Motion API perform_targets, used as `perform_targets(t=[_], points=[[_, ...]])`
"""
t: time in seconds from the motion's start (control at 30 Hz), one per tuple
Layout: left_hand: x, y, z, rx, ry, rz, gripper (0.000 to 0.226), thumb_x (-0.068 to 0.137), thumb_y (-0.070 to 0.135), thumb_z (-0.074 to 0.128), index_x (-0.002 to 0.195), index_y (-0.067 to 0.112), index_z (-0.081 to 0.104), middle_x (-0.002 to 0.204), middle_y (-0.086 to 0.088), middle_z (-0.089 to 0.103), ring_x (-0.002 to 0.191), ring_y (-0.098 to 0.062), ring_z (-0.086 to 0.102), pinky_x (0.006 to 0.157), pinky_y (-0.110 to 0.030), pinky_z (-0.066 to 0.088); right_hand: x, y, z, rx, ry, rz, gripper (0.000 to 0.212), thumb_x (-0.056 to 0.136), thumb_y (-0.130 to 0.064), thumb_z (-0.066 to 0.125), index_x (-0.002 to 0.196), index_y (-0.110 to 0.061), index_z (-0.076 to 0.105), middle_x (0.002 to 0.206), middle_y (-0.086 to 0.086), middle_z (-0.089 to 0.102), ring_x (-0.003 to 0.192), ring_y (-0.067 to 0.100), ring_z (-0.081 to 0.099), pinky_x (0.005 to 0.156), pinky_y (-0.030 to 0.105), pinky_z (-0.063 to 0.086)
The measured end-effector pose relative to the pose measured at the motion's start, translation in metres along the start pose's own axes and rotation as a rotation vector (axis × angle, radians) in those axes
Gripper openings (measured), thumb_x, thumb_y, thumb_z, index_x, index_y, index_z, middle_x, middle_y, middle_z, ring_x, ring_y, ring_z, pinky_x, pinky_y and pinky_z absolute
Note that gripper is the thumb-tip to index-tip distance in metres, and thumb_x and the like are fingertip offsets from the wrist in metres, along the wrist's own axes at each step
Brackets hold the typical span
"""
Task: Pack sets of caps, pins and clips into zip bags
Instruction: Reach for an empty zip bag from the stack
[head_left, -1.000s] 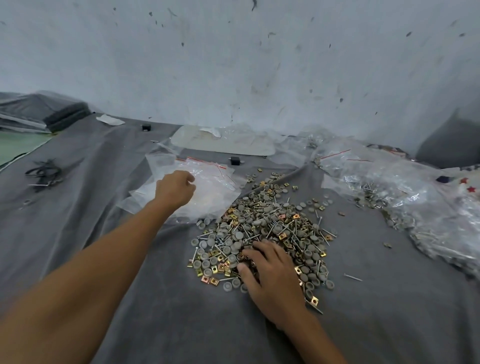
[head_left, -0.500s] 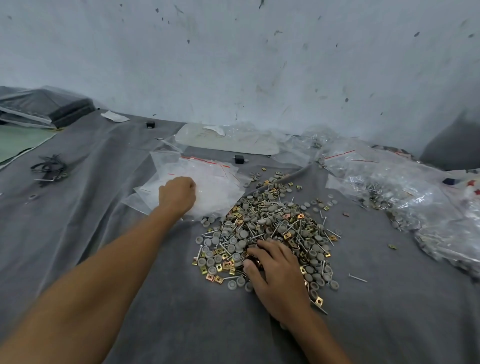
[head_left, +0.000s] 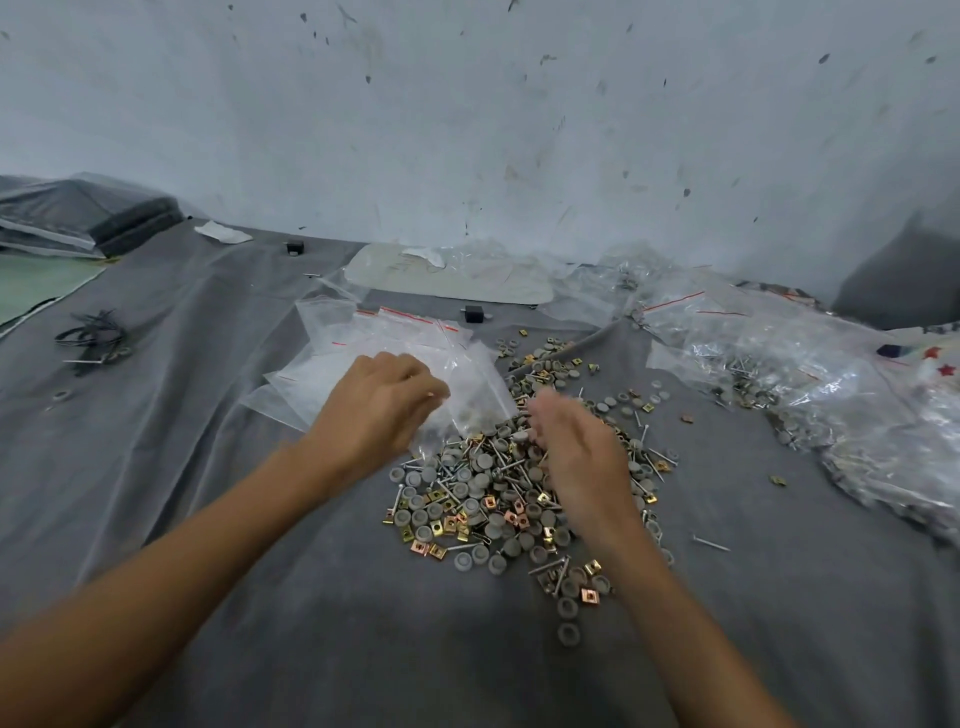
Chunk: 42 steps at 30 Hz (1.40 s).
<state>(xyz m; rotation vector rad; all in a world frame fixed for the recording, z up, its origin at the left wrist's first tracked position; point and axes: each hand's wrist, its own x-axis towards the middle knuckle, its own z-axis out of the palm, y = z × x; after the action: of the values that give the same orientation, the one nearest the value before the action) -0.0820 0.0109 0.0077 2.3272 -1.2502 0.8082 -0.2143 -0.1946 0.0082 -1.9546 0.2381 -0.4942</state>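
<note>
Head view: Half a second earlier your left hand (head_left: 376, 410) rested on the stack of empty bags (head_left: 327, 364). At this moment it had drawn back toward you with one zip bag (head_left: 475, 389) pinched in its curled fingers. The bag hung between the stack and the pile of caps, pins and clips (head_left: 483, 499), with its lower part over the pile's far edge.

Your right hand (head_left: 576, 457), which had lain flat in the pile, was raised above it with the fingers turned toward the bag. Motion blur hid the fingertips, so you could not tell whether they were holding parts.

The pile lay loose on the grey cloth (head_left: 208, 467). The step had probably passed from fetching a bag to filling it. Whether the bag's mouth was open could not be told.
</note>
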Motion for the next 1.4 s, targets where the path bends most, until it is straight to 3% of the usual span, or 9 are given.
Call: perform_targets(t=[0.07,0.23,0.4,0.5,0.67,0.9,1.1,1.23,1.4], points=[[-0.007,0.01,-0.002,0.039,-0.019,0.088,0.015,0.097,0.02,0.063,0.105,0.016,0.075,0.097,-0.005,0.068,0.083,-0.028,0.061,0.071,-0.039,0.045,0.014,-0.016,-0.004,0.153,-0.157,0.205,0.061,0.089,-0.08,0.043,0.096,-0.026,0.069,0.088,-0.007,0.069,0.079,0.017,0.065,0.079,0.033,0.058],[-0.015,0.023,-0.01,0.069,-0.033,0.172,0.033,0.101,0.03,0.045,0.106,0.019,0.075,0.099,-0.004,0.069,0.085,-0.028,0.064,0.074,-0.04,0.047,0.02,-0.015,-0.001,0.324,-0.256,0.378,0.016,0.097,-0.015,0.063,0.109,-0.012,0.074,0.097,0.015,0.075,0.077,0.02,0.07,0.075,0.033,0.061],[-0.021,0.021,-0.011,0.134,-0.039,0.145,0.018,0.093,0.017,0.068,0.109,0.021,0.075,0.105,-0.003,0.071,0.093,-0.029,0.067,0.081,-0.042,0.046,0.012,-0.004,0.001,0.583,-0.354,0.533,0.01,0.095,-0.005,0.066,0.099,-0.007,0.075,0.079,0.008,0.072,0.066,0.015,0.065,0.06,0.027,0.057],[-0.023,0.03,-0.008,0.126,-0.006,0.041,0.027,0.089,0.014,0.073,0.116,0.018,0.074,0.111,-0.006,0.069,0.101,-0.032,0.064,0.082,-0.044,0.05,0.006,0.0,0.012,0.53,-0.311,0.485,0.01,0.096,-0.004,0.064,0.092,-0.008,0.072,0.074,0.006,0.07,0.061,0.014,0.064,0.057,0.027,0.057],[-0.017,0.062,-0.004,-0.34,-0.227,-0.489,0.059,0.075,0.091,0.046,0.111,0.045,0.054,0.076,0.013,0.061,0.071,-0.001,0.058,0.063,-0.026,0.048,-0.003,0.002,0.028,0.536,-0.252,0.4,0.005,0.096,-0.01,0.067,0.097,-0.006,0.067,0.079,0.008,0.071,0.066,0.017,0.067,0.061,0.028,0.058],[-0.014,0.059,-0.005,-0.459,-0.226,-0.458,0.003,0.087,0.039,0.056,0.089,0.039,0.058,0.064,0.015,0.064,0.055,-0.003,0.057,0.054,-0.025,0.043,-0.011,0.009,0.03,0.386,-0.076,0.379,0.02,0.094,-0.022,0.07,0.09,-0.004,0.061,0.075,0.009,0.075,0.065,0.022,0.073,0.062,0.034,0.061],[-0.012,0.078,-0.014,-0.05,-0.162,-0.277,0.021,0.093,0.049,0.049,0.083,0.032,0.044,0.054,0.013,0.046,0.057,-0.015,0.056,0.051,-0.03,0.03,-0.016,0.015,0.03,0.063,-0.005,0.103,0.014,0.091,-0.034,0.07,0.088,-0.031,0.057,0.082,-0.009,0.071,0.064,0.01,0.07,0.056,0.023,0.055],[-0.014,0.083,-0.015,-0.069,-0.142,-0.259,0.02,0.091,0.041,0.048,0.11,0.034,0.045,0.06,0.007,0.058,0.062,-0.025,0.062,0.055,-0.034,0.043,-0.017,0.014,0.028,0.067,-0.086,0.064,0.011,0.094,-0.028,0.068,0.087,-0.034,0.062,0.073,-0.001,0.071,0.059,0.017,0.068,0.058,0.042,0.061],[-0.011,0.08,-0.011,-0.067,-0.074,-0.17,0.038,0.092,0.032,0.042,0.122,0.031,0.066,0.086,0.006,0.075,0.071,-0.026,0.071,0.056,-0.036,0.052,-0.015,0.016,0.029,0.083,-0.171,0.056,0.006,0.096,-0.04,0.066,0.091,-0.038,0.062,0.072,-0.002,0.072,0.057,0.008,0.064,0.056,0.038,0.057]])
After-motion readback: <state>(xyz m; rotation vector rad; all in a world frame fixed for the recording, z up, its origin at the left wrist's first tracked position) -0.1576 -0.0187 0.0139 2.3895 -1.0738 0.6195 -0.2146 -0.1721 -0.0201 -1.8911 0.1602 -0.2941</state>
